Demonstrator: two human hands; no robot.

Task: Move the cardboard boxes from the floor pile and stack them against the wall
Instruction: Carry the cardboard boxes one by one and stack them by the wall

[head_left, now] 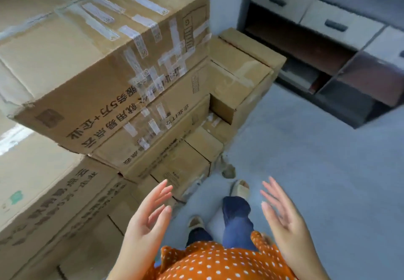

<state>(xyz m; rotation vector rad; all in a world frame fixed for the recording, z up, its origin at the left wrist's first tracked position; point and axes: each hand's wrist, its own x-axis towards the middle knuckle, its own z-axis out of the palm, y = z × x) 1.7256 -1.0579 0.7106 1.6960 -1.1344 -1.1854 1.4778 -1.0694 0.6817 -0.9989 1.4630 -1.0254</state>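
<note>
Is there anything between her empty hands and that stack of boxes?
Nothing visible. The left hand and right hand are both open and hold nothing, above bare grey floor. The stacked cardboard boxes stand to her left, with only open air between.

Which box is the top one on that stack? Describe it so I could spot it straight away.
Start at the tall stack of cardboard boxes on the left, opposite the dark drawer cabinet. The top box is the big one at its summit, jutting out past the box below. Unlike its neighbours, it is criss-crossed with clear tape and white labels over its top and side.
</note>
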